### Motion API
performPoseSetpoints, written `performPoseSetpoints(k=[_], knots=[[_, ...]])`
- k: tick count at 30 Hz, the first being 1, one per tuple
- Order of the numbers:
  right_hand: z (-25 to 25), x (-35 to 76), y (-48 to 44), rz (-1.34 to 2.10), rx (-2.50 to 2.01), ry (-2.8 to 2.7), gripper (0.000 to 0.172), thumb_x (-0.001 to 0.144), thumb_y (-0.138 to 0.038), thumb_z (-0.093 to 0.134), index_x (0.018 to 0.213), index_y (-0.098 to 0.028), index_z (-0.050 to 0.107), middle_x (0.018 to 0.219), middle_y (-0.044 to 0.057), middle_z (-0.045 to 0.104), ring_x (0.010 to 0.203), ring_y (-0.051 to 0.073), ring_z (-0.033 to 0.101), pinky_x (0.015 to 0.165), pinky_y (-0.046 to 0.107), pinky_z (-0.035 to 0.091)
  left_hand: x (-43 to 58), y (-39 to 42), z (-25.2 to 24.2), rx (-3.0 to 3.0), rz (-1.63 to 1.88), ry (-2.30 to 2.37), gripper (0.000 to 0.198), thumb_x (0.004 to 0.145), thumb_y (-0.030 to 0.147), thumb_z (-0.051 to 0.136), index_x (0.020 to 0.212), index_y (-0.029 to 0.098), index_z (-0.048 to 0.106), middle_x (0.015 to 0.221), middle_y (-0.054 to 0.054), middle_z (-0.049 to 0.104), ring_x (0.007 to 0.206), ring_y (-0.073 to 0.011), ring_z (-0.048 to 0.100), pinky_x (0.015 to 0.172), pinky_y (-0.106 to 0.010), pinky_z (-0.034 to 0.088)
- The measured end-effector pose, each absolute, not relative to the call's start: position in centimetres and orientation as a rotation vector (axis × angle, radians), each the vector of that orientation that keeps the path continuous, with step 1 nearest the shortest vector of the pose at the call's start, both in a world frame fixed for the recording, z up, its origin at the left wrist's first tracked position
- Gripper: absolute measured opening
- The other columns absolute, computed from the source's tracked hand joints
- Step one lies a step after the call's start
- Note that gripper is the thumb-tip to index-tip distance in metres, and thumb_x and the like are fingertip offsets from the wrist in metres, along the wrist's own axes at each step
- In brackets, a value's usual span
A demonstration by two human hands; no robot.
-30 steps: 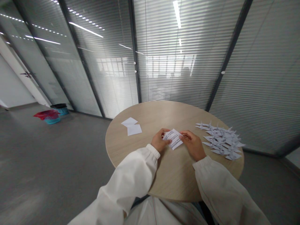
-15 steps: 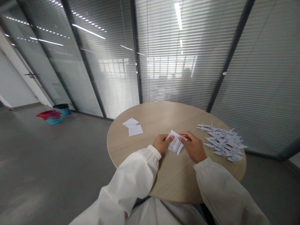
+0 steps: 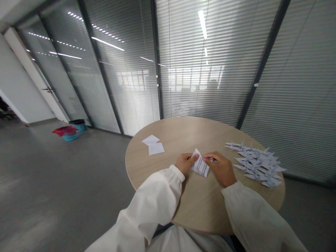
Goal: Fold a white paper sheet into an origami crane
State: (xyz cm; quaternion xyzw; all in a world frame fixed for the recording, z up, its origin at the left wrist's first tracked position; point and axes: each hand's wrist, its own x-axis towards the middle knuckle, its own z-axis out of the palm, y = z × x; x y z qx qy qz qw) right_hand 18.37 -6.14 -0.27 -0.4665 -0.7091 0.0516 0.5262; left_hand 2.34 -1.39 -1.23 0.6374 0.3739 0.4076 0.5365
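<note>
A small printed paper sheet (image 3: 200, 165) lies partly folded on the round wooden table (image 3: 199, 203), one corner raised. My left hand (image 3: 185, 162) pinches its left edge with closed fingers. My right hand (image 3: 222, 168) presses and grips its right side, fingers curled on the paper. Both arms wear white sleeves. To the right of my right hand lies a heap of several folded white paper cranes (image 3: 256, 163).
Two blank white paper squares (image 3: 153, 144) lie at the table's far left. Glass walls with blinds stand behind the table. On the grey floor at left sit a red basket (image 3: 64, 131) and a dark bin (image 3: 78, 123).
The paper has gone from lying flat and open to folded over, with a corner lifted between my hands. The camera view has shifted slightly left and down.
</note>
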Motion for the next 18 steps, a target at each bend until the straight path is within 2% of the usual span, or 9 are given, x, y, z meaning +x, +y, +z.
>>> performPoseSetpoints(k=[13,15,18], knots=[[-0.74,18.03,-6.09,0.280,-1.178,-1.750,0.022,0.078,-0.033,0.055,0.092,-0.021,0.066,0.092,0.005,0.068,0.082,0.019,0.062,0.075,0.031,0.050,2.44,-1.47,-0.85,1.500,1.044,0.923,0.058,0.061,0.068,0.053,0.053,0.011,0.052,0.047,0.003,0.045,0.045,-0.0061,0.037,0.045,-0.020,0.028],[-0.79,18.04,-6.07,0.296,-1.189,-1.745,0.023,0.078,-0.035,0.055,0.094,-0.021,0.066,0.094,0.005,0.067,0.082,0.019,0.062,0.073,0.030,0.050,2.54,-1.65,-0.69,1.428,1.054,0.913,0.060,0.060,0.070,0.052,0.054,0.011,0.053,0.048,0.002,0.048,0.045,-0.0068,0.041,0.045,-0.021,0.031],[-0.84,18.08,-6.06,0.345,-1.210,-1.719,0.025,0.078,-0.036,0.055,0.095,-0.022,0.066,0.097,0.005,0.067,0.083,0.019,0.063,0.073,0.030,0.050,2.73,-1.89,-0.65,1.236,1.020,0.859,0.062,0.063,0.071,0.049,0.064,0.009,0.058,0.054,-0.003,0.058,0.050,-0.0123,0.053,0.050,-0.024,0.042]])
